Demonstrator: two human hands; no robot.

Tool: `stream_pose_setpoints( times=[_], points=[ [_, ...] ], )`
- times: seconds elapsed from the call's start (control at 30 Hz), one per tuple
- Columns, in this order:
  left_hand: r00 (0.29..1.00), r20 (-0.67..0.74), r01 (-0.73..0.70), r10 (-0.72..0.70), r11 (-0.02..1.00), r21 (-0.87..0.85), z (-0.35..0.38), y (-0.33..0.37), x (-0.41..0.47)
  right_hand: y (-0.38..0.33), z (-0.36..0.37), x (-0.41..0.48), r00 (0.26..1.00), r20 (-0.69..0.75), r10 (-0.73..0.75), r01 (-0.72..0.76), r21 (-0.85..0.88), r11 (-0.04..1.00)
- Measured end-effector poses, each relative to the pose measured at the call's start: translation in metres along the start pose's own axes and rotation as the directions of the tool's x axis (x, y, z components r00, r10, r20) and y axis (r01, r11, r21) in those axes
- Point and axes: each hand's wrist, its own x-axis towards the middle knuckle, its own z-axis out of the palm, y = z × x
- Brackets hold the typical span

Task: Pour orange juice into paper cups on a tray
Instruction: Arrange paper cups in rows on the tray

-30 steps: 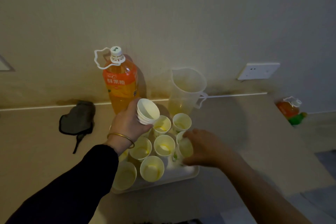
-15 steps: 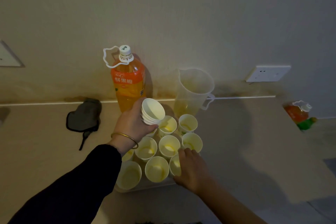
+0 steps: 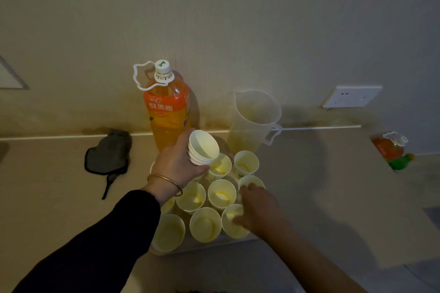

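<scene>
A white tray point(image 3: 209, 246) on the counter carries several paper cups point(image 3: 221, 194) with a little yellow juice in their bottoms. My left hand point(image 3: 176, 162) grips a tilted stack of nested empty paper cups point(image 3: 202, 147) above the tray's back part. My right hand point(image 3: 256, 207) is blurred at the tray's right side, fingers touching the cups there. A large orange juice bottle point(image 3: 166, 112) with a white cap and carry handle stands capped against the wall behind the tray. A clear plastic pitcher point(image 3: 253, 121) stands to its right.
A dark cloth point(image 3: 107, 154) lies on the counter to the left. A wall socket point(image 3: 350, 96) is at the right. A second orange bottle point(image 3: 390, 147) and a green object point(image 3: 401, 162) sit lower down beyond the counter's right edge.
My right hand has moved from the front right cups a little back along the tray's right side. The left hand holds the cup stack in about the same place.
</scene>
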Motion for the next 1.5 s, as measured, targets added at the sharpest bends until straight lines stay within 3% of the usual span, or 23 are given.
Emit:
stream_pose_setpoints(
  times=[0.07,0.13,0.23,0.3,0.43,0.83,1.0,1.17,1.27,1.33,1.4,1.5],
  points=[
    [0.999,0.028,-0.033,0.033,0.999,-0.006,0.001,0.002,-0.002,-0.001,-0.020,0.003,0.972,-0.232,0.030,0.009,0.166,0.986],
    [0.992,0.089,-0.091,0.090,0.996,0.009,0.003,0.007,-0.004,-0.005,-0.038,0.010,0.913,-0.397,0.092,0.087,0.409,0.908],
    [0.968,0.202,-0.162,0.151,0.986,0.038,0.005,0.013,-0.008,-0.015,-0.055,0.019,0.967,-0.255,0.010,0.156,0.622,0.767],
    [0.955,0.238,-0.193,0.177,0.980,0.042,0.006,0.016,-0.010,-0.019,-0.056,0.022,0.982,-0.179,-0.052,0.149,0.586,0.797],
    [0.941,0.272,-0.226,0.203,0.973,0.056,0.007,0.013,-0.011,-0.018,-0.052,0.023,0.973,-0.219,-0.070,0.179,0.529,0.830],
    [0.925,0.302,-0.256,0.229,0.965,0.054,0.013,0.014,-0.018,-0.009,-0.053,0.019,0.987,-0.142,-0.079,0.140,0.500,0.855],
    [0.938,0.287,-0.231,0.193,0.967,0.104,0.011,0.008,-0.016,0.001,-0.062,0.013,0.984,-0.173,-0.036,0.141,0.643,0.753],
    [0.977,0.193,-0.118,0.090,0.983,0.138,0.005,0.012,-0.015,0.030,-0.077,0.006,0.929,-0.296,0.221,0.112,0.796,0.594],
    [0.981,0.182,-0.100,0.073,0.984,0.148,0.004,0.020,-0.012,0.049,-0.078,0.000,0.831,-0.411,0.374,-0.111,0.537,0.836],
    [0.983,0.170,-0.088,0.065,0.987,0.133,0.006,0.021,-0.012,0.060,-0.073,-0.007,0.849,-0.388,0.359,-0.294,0.218,0.931],
    [0.986,0.158,-0.070,0.051,0.990,0.120,0.008,0.021,-0.011,0.069,-0.063,-0.009,0.915,-0.185,0.359,-0.361,0.026,0.932],
    [0.989,0.137,-0.071,0.056,0.992,0.103,0.009,0.023,-0.012,0.072,-0.040,-0.010,0.928,0.138,0.346,-0.351,0.013,0.936]
  ],
)
